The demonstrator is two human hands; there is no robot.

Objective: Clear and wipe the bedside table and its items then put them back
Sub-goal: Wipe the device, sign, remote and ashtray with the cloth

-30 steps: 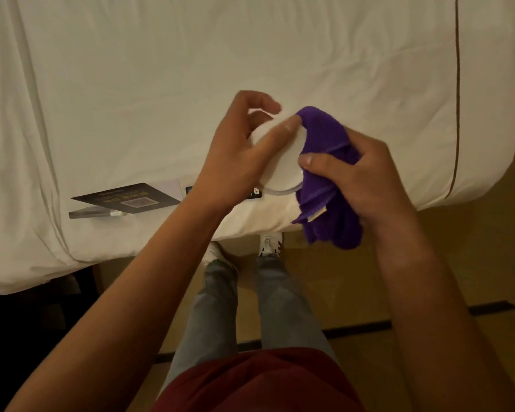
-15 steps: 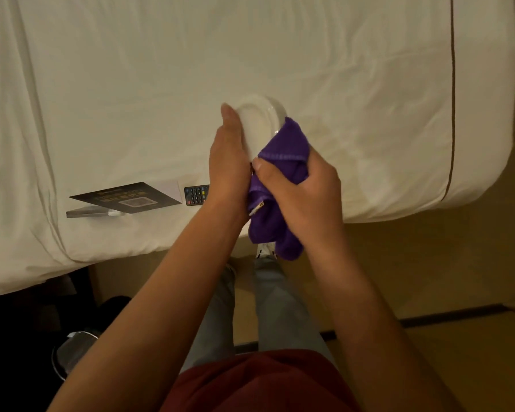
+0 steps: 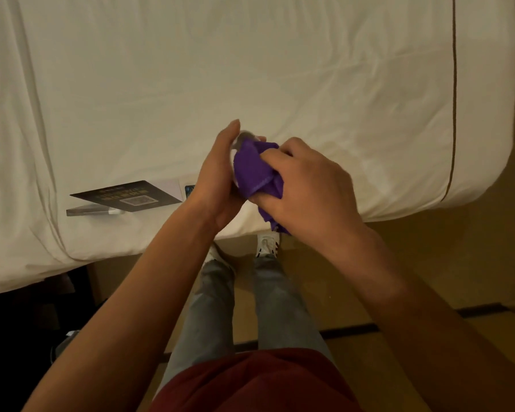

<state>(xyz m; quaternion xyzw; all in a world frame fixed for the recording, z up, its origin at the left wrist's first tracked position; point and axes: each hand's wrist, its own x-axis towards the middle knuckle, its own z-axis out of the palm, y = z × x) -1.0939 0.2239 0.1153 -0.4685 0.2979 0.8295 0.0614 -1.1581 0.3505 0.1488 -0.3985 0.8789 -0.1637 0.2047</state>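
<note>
My left hand holds a small round white dish on edge above the bed's near side; only a sliver of its rim shows between my hands. My right hand grips a bunched purple cloth and presses it against the dish's face. A tail of the cloth hangs below my right hand.
The white bed fills the upper view. On it at the left lie a dark card with a code, a clear stand and a remote, mostly hidden by my left wrist. Tan floor lies below, with my legs and shoes.
The dish has turned more edge-on and is now nearly covered. My right hand with the cloth has slid up and across its face. Both hands shifted slightly right.
</note>
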